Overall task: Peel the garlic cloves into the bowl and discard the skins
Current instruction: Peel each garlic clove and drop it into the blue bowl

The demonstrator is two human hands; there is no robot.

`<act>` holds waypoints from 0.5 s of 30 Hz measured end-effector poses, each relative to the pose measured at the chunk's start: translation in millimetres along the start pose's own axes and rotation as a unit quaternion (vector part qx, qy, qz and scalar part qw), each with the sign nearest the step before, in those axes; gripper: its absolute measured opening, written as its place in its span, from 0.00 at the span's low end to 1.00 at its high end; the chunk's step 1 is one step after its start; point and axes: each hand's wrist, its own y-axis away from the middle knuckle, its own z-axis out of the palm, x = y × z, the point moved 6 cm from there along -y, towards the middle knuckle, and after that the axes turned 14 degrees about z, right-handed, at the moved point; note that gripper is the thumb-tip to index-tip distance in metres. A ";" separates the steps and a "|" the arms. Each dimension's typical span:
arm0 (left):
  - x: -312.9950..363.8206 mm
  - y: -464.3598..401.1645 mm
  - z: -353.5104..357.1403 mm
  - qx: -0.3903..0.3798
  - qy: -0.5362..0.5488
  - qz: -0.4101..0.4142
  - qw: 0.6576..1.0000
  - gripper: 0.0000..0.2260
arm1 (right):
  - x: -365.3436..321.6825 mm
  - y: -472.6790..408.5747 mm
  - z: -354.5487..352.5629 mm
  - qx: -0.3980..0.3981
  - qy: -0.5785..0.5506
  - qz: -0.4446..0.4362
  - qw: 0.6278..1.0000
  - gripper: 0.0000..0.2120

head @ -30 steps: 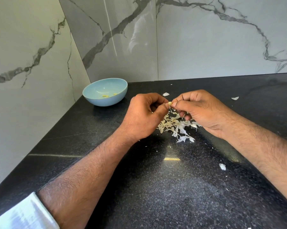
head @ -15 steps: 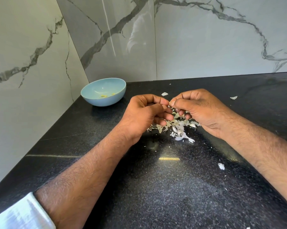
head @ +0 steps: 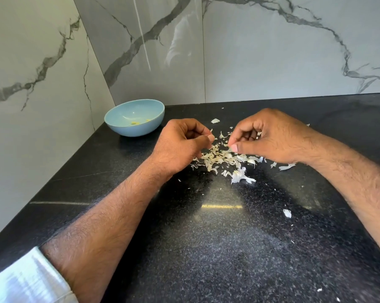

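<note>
Head view, corner of black counter. Bowl: blue, far left by the wall, a few peeled cloves inside; nearer the left hand. Left hand: fingers curled, thumb on forefinger, contents not discernible. Right hand: pinches a small pale scrap, clove or skin unclear. Skins: heaped between and beneath both.

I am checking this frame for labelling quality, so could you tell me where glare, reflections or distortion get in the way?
Head view: a bright streak of glare lies on the black countertop just below the skin pile; the glossy marble wall mirrors a faint figure; wide-angle bending curves the counter edge and stretches the forearms; the left hand, right hand and blue bowl stay fairly sharp.
</note>
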 end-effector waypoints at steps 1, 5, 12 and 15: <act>0.7 0.2 -0.1 0.001 0.003 0.002 1.000 0.02 | -2.6 2.2 2.4 -0.014 -0.001 -0.011 1.000 0.05; 1.3 1.2 3.3 -0.013 -0.006 0.008 1.000 0.03 | -7.6 5.8 24.0 -0.072 0.097 -0.018 0.993 0.08; -0.5 0.6 5.3 -0.028 -0.003 0.007 1.000 0.03 | -5.0 9.0 22.1 -0.122 0.157 -0.009 0.980 0.09; -0.8 0.5 5.4 -0.031 -0.005 0.009 0.999 0.03 | -1.7 10.9 22.3 -0.135 0.174 0.000 0.976 0.08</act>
